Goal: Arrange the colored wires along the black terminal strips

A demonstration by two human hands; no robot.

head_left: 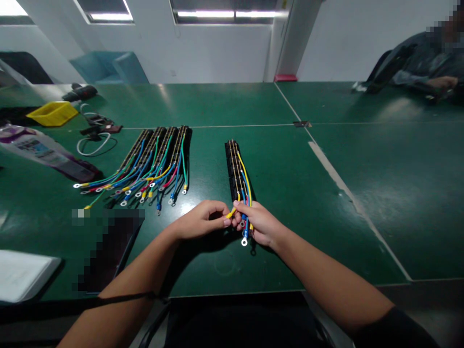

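Observation:
A black strip with metal bars (pixel 234 169) lies in front of me, its coloured wires running toward my hands. Between the fingertips of my left hand (pixel 206 220) is the end of a short yellow wire (pixel 232 212), bent out to the left. My right hand (pixel 263 223) closes around the other wires of this strip, blue, red and yellow. Below its fingers hangs a ring terminal (pixel 244 240) on a blue-sleeved wire. Parts of the wires are hidden by the fingers.
Several similar wired strips (pixel 159 150) lie side by side at left, ring terminals toward me. Farther left are a lying bottle (pixel 47 152), a yellow bin (pixel 54 113) and a cable (pixel 94 145). A dark tablet-like object (pixel 116 251) is near my left forearm. Another person (pixel 420 63) sits far right.

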